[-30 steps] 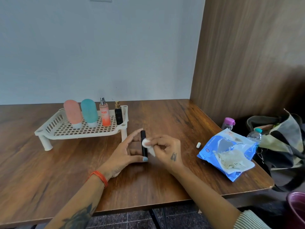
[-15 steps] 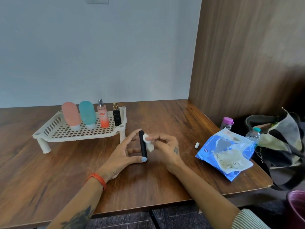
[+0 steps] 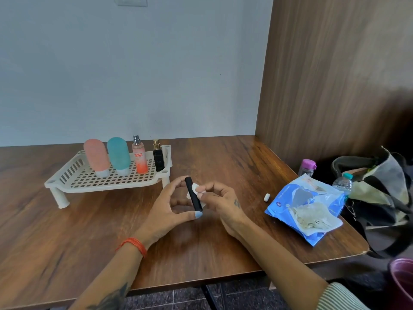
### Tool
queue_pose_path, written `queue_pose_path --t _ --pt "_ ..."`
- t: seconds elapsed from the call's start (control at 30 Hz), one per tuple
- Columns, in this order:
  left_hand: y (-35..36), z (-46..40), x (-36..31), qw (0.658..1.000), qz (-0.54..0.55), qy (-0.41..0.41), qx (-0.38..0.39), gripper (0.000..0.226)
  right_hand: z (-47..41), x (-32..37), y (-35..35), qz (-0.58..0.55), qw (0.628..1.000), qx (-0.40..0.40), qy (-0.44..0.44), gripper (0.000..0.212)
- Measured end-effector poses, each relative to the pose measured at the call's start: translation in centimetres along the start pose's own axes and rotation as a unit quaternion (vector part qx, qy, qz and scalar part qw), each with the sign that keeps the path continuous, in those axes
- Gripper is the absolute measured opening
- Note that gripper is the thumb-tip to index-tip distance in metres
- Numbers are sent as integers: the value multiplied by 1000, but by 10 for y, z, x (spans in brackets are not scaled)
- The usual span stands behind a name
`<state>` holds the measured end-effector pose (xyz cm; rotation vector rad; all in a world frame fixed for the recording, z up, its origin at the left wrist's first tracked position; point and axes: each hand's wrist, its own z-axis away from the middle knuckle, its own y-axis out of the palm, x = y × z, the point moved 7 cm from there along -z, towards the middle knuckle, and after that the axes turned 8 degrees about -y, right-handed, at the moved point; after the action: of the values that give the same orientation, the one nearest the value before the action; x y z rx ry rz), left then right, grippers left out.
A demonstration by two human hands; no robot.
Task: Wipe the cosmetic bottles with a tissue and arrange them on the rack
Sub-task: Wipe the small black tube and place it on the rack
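Tissue [image 3: 196, 189] has slid slightly up the black tube [image 3: 193, 196], right hand [image 3: 220, 201] pinching it while left hand [image 3: 172, 208] grips the tube endwise above the tabletop [image 3: 67, 231] (ends held, barrel free for wiping), rack [image 3: 107, 180] awaiting it.

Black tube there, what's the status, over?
Left hand grips black tube end to end. Right hand presses tissue on it. Four bottles on rack. Nothing blocking.

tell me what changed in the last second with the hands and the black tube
The right hand slid the tissue slightly up the black tube. The left hand kept its grip on the tube's two ends. The four bottles on the rack stayed put.
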<state>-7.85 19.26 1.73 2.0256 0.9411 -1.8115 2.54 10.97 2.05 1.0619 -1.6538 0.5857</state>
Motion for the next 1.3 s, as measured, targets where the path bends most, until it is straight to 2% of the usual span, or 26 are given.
queue_pose_path --t 0.17,0.27,0.33,0.47,0.53,0.63,0.87,1.03,1.17,1.3 --pt "-10 -2 4 989 -121 47 -64 88 -2 0 -4 84 995 -11 -42 11" --pt "-15 -2 4 988 -128 42 -78 91 0 3 -5 117 991 17 -62 14" --pt "-14 -1 2 989 -122 42 -73 89 1 9 -6 121 988 15 -95 12" --pt "-7 -1 1 990 -124 56 -36 85 -6 19 -8 154 971 -51 -179 13" --pt "-5 -1 1 991 -121 56 -27 87 -9 19 -5 186 961 -58 -198 18" --pt "-5 -2 3 990 -129 54 -23 92 -8 16 -4 229 948 -66 -211 14" --pt "-11 -1 1 990 -116 58 -52 87 6 13 -12 216 962 14 -164 10" --pt "-5 0 0 991 -117 64 -20 90 -8 23 -12 182 967 -80 -161 7" --pt "-8 1 1 990 -122 62 -30 89 -15 12 1 189 973 -62 -117 9" --pt "-8 0 -2 990 -114 65 -41 87 -1 -2 -3 132 990 -15 -35 8"
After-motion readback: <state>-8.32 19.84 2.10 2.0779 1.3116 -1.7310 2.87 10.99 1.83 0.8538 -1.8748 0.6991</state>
